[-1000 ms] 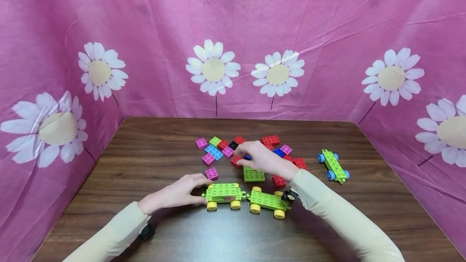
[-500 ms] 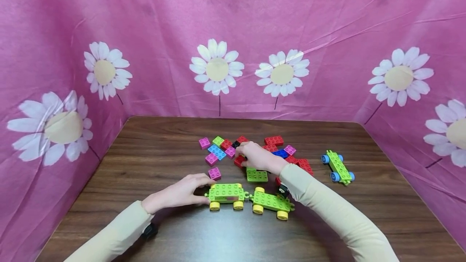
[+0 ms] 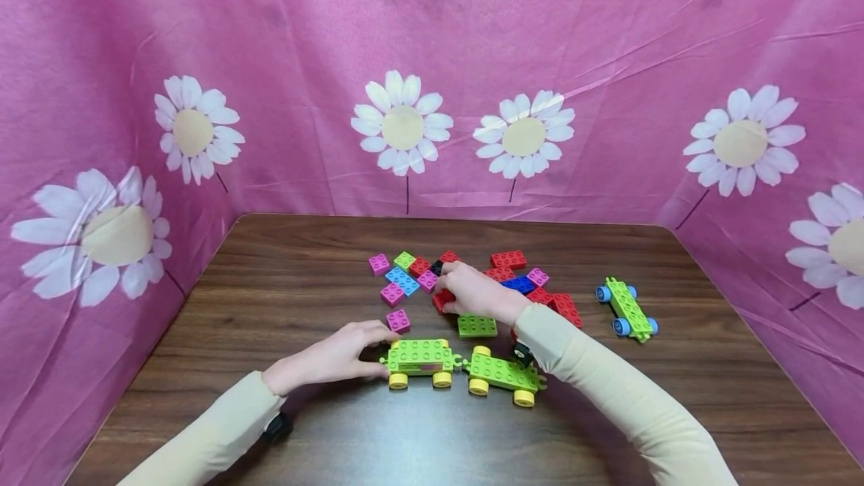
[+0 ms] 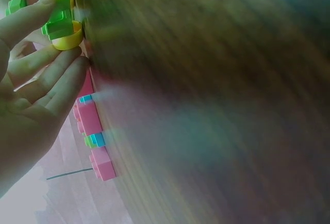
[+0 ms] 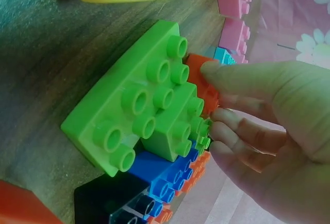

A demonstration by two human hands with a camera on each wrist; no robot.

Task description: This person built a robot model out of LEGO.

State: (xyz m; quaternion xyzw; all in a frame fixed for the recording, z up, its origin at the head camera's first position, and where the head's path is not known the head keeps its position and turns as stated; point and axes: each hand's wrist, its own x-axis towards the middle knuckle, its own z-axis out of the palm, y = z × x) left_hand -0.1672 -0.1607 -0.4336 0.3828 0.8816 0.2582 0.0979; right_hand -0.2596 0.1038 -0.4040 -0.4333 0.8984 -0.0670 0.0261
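Observation:
My left hand [image 3: 334,355] holds the left end of a lime toy wagon [image 3: 420,355] with yellow wheels, thumb in front and fingers behind. A lime brick layer sits on this wagon. Its right end meets a second, flat-topped lime wagon [image 3: 501,373]. Farther back, my right hand [image 3: 481,292] reaches over the loose bricks and pinches a red brick [image 5: 198,74] between thumb and fingertips. Right beside that brick lies a lime eight-stud brick [image 3: 477,326], with blue and black bricks [image 5: 111,195] near it in the right wrist view. The hand hides several bricks in the head view.
Pink bricks [image 3: 398,320], a light-blue brick [image 3: 402,281] and several red ones lie scattered across the table's [image 3: 297,283] middle. At the right stands a lime wagon base [image 3: 628,310] with blue wheels. A pink flowered cloth [image 3: 459,36] hangs behind.
My right hand has moved slightly left and down onto the red brick, its fingers closing round it. My left hand stays at the wagon. The head view has shifted a little.

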